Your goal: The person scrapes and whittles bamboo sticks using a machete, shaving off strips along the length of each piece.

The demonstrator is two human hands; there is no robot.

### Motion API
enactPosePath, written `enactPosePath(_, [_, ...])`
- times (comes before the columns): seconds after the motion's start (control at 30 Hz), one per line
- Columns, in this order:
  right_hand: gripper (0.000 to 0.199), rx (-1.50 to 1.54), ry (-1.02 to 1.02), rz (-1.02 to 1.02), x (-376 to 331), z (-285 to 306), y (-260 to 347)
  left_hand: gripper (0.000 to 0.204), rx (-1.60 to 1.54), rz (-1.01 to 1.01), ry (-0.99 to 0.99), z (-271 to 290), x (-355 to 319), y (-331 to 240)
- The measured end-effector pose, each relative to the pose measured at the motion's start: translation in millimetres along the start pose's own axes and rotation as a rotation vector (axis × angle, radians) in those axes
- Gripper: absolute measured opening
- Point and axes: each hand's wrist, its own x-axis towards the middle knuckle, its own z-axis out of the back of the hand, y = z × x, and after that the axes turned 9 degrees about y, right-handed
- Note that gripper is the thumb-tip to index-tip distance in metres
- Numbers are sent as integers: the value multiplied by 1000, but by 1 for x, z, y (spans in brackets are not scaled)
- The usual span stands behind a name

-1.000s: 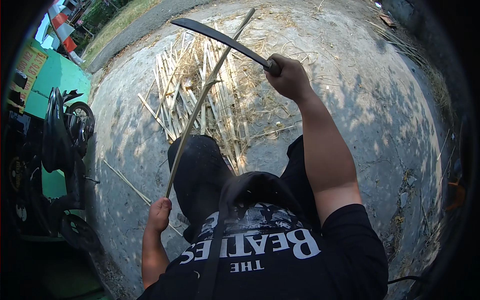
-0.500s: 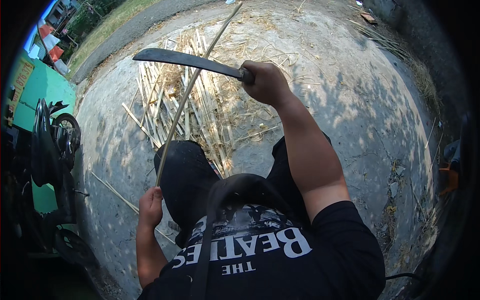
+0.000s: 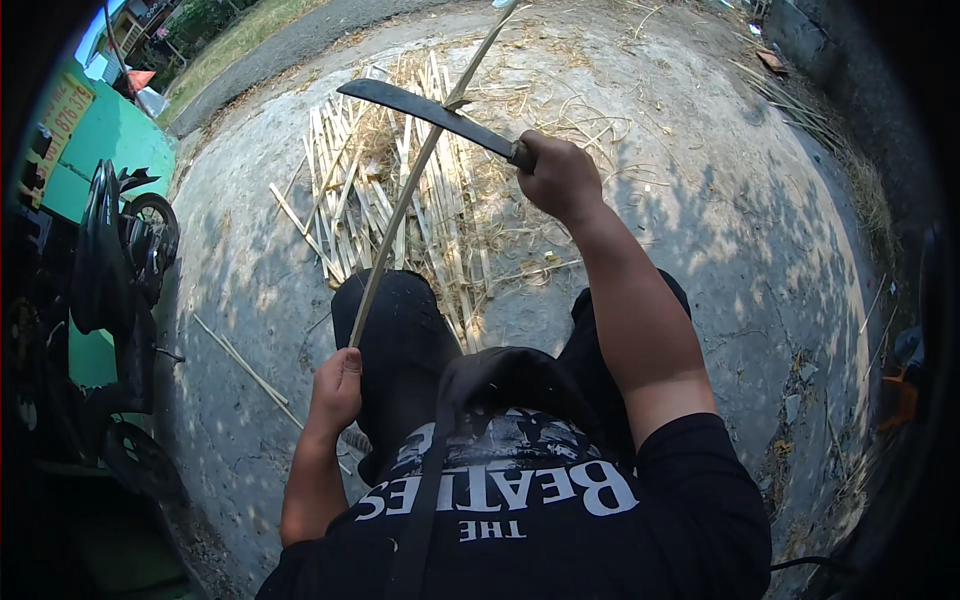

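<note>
Splitting a cane — blade against stick.
My left hand (image 3: 335, 392) fists the long thin bamboo strip (image 3: 412, 190); my right hand (image 3: 560, 178) clenches the dark curved machete (image 3: 425, 110).

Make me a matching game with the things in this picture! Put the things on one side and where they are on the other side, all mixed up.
Things:
1. long knife
2. bamboo strip
3. pile of split bamboo
4. motorbike

Places:
A. parked at the left edge, beside the green wall
B. lying on the concrete ground ahead of the knees
C. gripped by the right hand, blade across the strip
D. lower end held in the left hand, slanting up and away

Pairs: 1-C, 2-D, 3-B, 4-A
</note>
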Motion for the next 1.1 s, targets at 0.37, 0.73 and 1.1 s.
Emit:
enactPosePath(0.37, [6, -105, 107, -124, 2, -17, -18, 53, 116, 40, 44, 9, -18, -23])
enactPosePath(0.73, [16, 459, 377, -176, 1, -27, -12, 53, 38, 60, 52, 2, -23, -4])
enactPosePath(1.1, [16, -107, 98, 256, -8, -24, 23, 51, -85, 77, 93, 3, -17, 10])
